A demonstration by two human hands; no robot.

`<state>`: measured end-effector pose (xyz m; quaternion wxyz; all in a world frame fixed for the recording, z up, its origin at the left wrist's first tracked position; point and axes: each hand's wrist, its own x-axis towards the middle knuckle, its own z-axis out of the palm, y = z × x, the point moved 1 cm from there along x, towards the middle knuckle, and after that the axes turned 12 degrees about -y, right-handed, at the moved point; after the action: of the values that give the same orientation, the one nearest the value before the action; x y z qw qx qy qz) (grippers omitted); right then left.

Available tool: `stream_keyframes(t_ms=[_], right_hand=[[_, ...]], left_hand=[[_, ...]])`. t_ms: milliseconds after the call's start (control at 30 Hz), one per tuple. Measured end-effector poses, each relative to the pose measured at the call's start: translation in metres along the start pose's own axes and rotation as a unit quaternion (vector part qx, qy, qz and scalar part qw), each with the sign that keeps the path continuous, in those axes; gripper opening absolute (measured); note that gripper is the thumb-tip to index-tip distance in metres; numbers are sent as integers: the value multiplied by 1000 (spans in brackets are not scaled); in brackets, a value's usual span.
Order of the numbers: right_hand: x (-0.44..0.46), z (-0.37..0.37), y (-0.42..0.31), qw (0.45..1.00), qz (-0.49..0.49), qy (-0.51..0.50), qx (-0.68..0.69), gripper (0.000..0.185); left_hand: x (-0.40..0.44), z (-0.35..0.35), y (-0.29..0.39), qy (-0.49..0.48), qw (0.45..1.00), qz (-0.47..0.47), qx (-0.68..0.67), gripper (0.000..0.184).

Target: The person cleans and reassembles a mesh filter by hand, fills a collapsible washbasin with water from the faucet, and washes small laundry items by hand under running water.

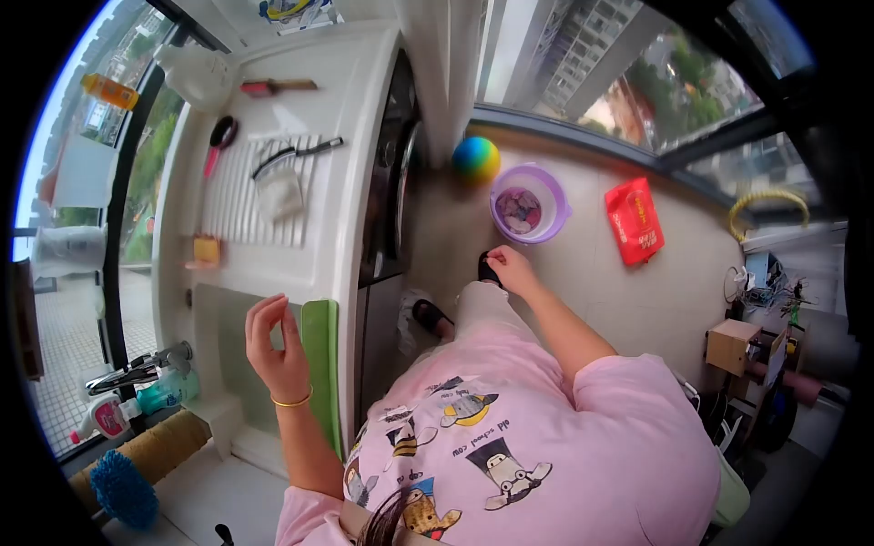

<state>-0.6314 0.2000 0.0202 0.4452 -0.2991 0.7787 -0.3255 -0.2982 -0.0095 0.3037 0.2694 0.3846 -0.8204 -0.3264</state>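
Note:
My left hand (277, 350), with a gold bangle at the wrist, hangs over the sink basin (235, 318). Its fingers are loosely bent, the thumb is apart from them, and nothing shows between them. Beside it, a green board (320, 364) lies along the basin's right side. My right hand (512, 269) is low in front of my body, above a foot in a black slipper (485, 262). Its fingers are curled together, and no object shows in them. Beyond it on the floor stands a purple bucket (562, 211) with cloth (520, 209) inside.
On the washboard (223, 200) lie a black-handled brush (323, 146) and a pale cloth (279, 194). Soap (207, 248) rests near the basin. A rainbow ball (476, 160) and a red packet (635, 221) are on the floor. A washing machine (387, 182) is below the counter.

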Motion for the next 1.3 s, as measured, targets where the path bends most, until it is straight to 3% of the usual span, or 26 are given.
stream_keyframes(t_ms=[67, 167, 233, 267, 333, 367, 433, 667, 733, 833, 967, 1067, 1167, 1233, 1300], right_hand=[[12, -22, 88, 992, 108, 19, 66, 27], [26, -55, 162, 974, 156, 0, 162, 28], [36, -77, 192, 918, 290, 14, 272, 44], [41, -84, 206, 915, 298, 10, 272, 44], [59, -98, 236, 838, 337, 68, 424, 56], [70, -105, 252, 836, 345, 62, 422, 56], [86, -119, 272, 782, 361, 65, 504, 62], [181, -130, 347, 761, 387, 73, 516, 66], [207, -122, 365, 680, 456, 164, 550, 70], [229, -116, 380, 660, 446, 185, 576, 75], [247, -102, 415, 677, 409, 129, 598, 73], [255, -109, 402, 690, 379, 105, 608, 67], [270, -100, 407, 681, 422, 147, 580, 60], [269, -101, 428, 643, 378, 186, 639, 58], [266, -100, 433, 657, 339, 214, 638, 49]], left_hand=[[11, 29, 22, -31, 999, 18, 16, 11], [25, 78, 39, -96, 995, 19, 21, 10], [31, 112, 39, -129, 991, -5, 25, 10], [32, 127, 38, -134, 990, -13, 27, 10], [35, 162, 37, -155, 983, -93, 18, 10], [35, 180, 37, -157, 982, -103, 20, 10], [34, 212, 37, -180, 974, -136, 18, 9], [19, 285, 24, -196, 954, -218, 69, 11], [16, 295, 19, -192, 949, -236, 84, 11], [14, 303, 13, -179, 944, -264, 85, 10], [12, 311, 16, -181, 937, -285, 88, 10], [7, 315, 17, -182, 940, -279, 80, 10], [6, 318, 12, -176, 941, -275, 91, 10], [3, 318, 15, -173, 938, -285, 96, 10], [3, 321, 18, -172, 940, -279, 96, 10]])
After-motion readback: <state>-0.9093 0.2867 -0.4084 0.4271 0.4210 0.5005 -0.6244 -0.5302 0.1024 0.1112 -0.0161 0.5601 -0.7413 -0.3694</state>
